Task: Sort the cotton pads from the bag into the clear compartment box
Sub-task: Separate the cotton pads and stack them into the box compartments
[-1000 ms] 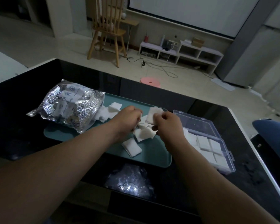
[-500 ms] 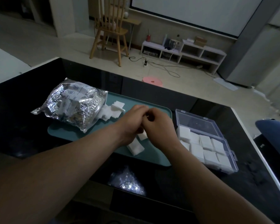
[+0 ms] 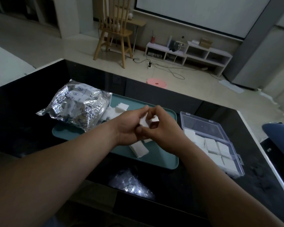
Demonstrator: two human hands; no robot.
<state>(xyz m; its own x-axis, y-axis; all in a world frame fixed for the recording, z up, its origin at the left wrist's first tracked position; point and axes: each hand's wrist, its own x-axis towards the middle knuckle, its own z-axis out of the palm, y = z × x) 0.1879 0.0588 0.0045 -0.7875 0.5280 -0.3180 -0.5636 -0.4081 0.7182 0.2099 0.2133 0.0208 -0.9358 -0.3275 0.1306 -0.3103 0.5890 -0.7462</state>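
Note:
Both hands meet above the teal tray (image 3: pixel 161 159). My left hand (image 3: pixel 129 126) and my right hand (image 3: pixel 162 130) together pinch a small stack of white cotton pads (image 3: pixel 145 122), held a little above the tray. A loose stack of pads (image 3: pixel 138 149) lies on the tray just below my hands, and more pads (image 3: pixel 120 107) spill from the mouth of the crinkled silver bag (image 3: pixel 77 108) at the tray's left end. The clear compartment box (image 3: pixel 210 143) stands open to the right of the tray, its near compartments filled with white pads.
The tray and box sit on a glossy black table (image 3: pixel 23 112) whose right edge runs close to the box. A crumpled clear plastic wrap (image 3: pixel 131 184) lies near the front edge. A wooden chair (image 3: pixel 115 30) and a low white shelf (image 3: pixel 187 53) stand on the floor beyond.
My hands have risen from the pile on the tray and closed together, lifting a small stack of pads between them. The view has shifted slightly.

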